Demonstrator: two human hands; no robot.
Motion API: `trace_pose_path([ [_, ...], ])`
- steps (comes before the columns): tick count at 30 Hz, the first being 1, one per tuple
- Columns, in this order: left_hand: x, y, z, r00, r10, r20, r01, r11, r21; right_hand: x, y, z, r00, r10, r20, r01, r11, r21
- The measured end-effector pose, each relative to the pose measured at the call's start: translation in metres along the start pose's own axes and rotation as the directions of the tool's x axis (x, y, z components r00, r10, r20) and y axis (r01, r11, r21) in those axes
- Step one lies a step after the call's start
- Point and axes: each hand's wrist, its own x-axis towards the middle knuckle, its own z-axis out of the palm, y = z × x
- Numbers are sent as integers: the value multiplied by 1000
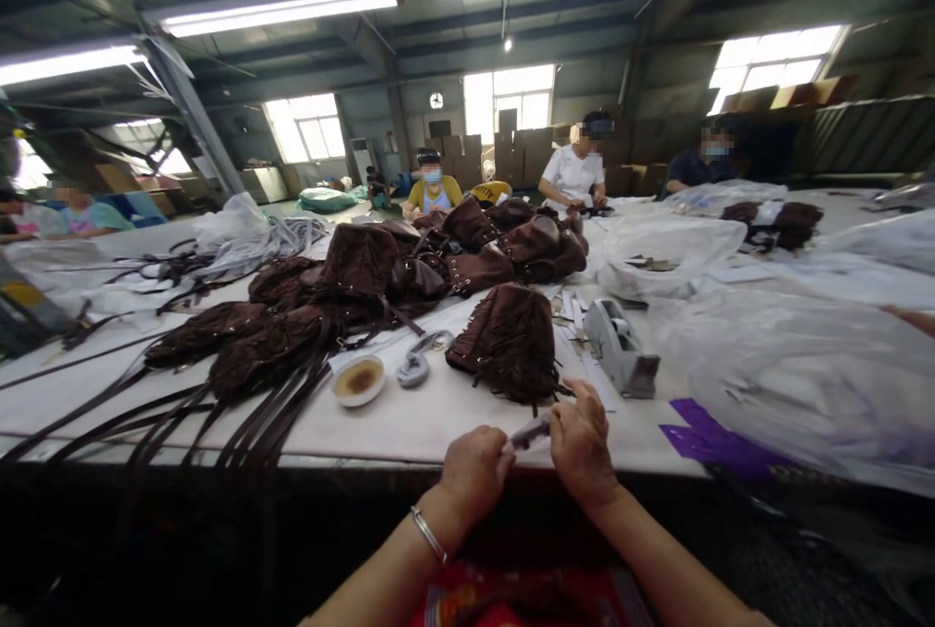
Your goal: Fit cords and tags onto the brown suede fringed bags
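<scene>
Two bare hands [473, 471], one small wrapped item [529, 433], one bracelet [428, 534], one bowl [359, 401], one tape dispenser [615, 352], one wall clock [436, 100], brown bags [357, 262] too heaped to count

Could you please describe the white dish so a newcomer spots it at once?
On the white-topped table, find the heap of dark brown bags. In front of it, left of the coiled grey band, sits the shallow round white dish, set apart by its yellow-brown contents.

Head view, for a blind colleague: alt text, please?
Left hand and right hand hold a small pale item by a white table, facing a fringed brown bag, piled brown bags and a tape dispenser; other people sit or stand beyond.
</scene>
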Motion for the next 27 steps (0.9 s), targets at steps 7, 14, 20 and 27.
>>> trace_pose_path([
  [7,-15,4,-1,999,-5,35,8,996,-90,-13,-4,-2,994,-45,100,25,981,193],
  [14,-22,-1,0,983,-61,172,105,960,-260,-21,-19,5,965,-98,244,-5,922,388],
  [20,-22,9,6,983,-141,119,166,957,-236,-5,5,22,977,-37,209,-40,936,351],
  [27,-20,15,28,979,-176,107,196,954,-225,3,12,26,986,1,164,-46,963,267],
])
